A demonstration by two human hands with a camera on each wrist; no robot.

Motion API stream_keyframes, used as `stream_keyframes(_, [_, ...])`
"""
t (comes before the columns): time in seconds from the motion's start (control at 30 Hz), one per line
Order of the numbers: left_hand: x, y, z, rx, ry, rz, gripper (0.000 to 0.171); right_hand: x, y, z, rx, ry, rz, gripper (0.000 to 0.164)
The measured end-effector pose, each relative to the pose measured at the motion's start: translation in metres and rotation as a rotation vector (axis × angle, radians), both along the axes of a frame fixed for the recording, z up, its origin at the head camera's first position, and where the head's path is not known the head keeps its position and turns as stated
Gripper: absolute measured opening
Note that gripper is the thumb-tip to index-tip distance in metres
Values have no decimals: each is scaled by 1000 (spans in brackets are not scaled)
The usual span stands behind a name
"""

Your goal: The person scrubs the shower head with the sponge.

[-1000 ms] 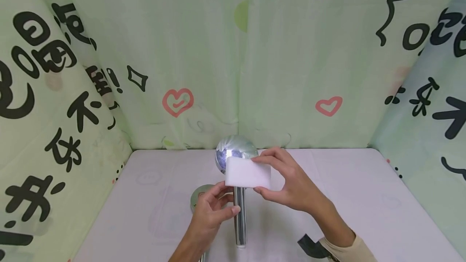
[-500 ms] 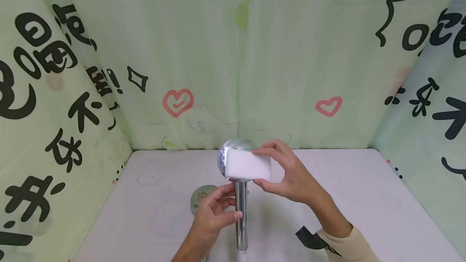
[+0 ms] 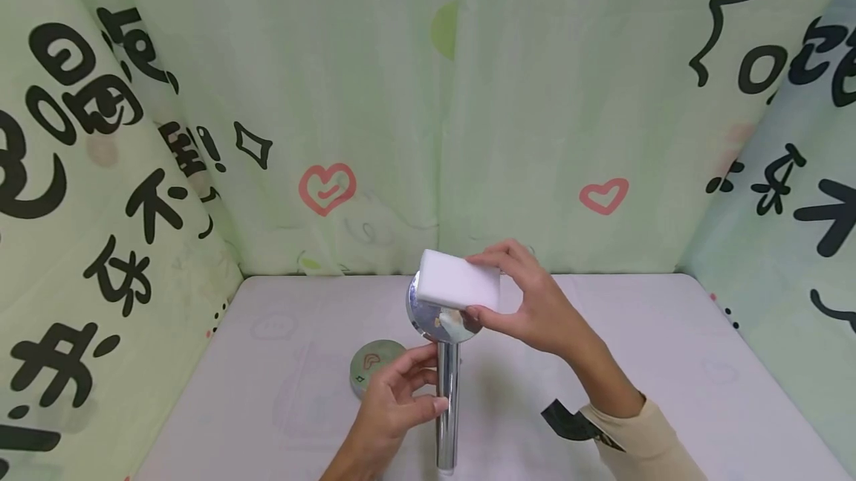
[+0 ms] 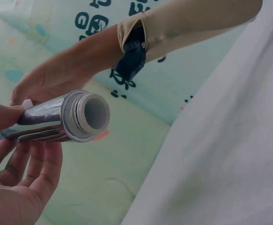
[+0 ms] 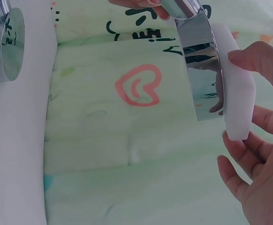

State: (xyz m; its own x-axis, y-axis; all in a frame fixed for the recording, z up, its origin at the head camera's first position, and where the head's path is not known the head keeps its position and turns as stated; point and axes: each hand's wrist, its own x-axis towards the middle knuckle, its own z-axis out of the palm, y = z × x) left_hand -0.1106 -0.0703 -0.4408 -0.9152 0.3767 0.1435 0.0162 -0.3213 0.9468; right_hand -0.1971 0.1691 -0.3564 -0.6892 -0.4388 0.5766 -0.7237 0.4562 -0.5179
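Observation:
In the head view, my left hand (image 3: 404, 407) holds a chrome shower head (image 3: 446, 392) by its handle, thumb in front and fingers behind. The handle's threaded open end (image 4: 92, 115) faces the left wrist camera. My right hand (image 3: 535, 302) pinches a white block sponge (image 3: 458, 280) between thumb and fingers. That sponge lies flat against the round head's face and covers its upper part. From the side, in the right wrist view, the sponge (image 5: 239, 89) sits along the chrome disc (image 5: 202, 70).
A second round chrome piece (image 3: 376, 363) with a mirror-like face lies on the pale table (image 3: 301, 421), left of the shower head and partly behind my left hand. Patterned green curtains (image 3: 374, 94) enclose the table at the back and sides.
The sponge has slid upward over the shower head's face and tilted slightly. The shower head has shifted a little down and right with my left hand.

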Motion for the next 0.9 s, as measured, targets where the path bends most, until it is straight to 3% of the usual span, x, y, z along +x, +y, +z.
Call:
stream_keyframes(0.37, [0,1,-3,34,59,-35,63,-4,0,12,-24,-11,-31,58])
stream_keyframes(0.73, [-1,4,-1,-25,35,-16,61,3,-7,8,2,8,27,56])
stream_keyframes(0.9, [-1,4,2,-35,-8,8,60,7,-9,5,2,25,44,56])
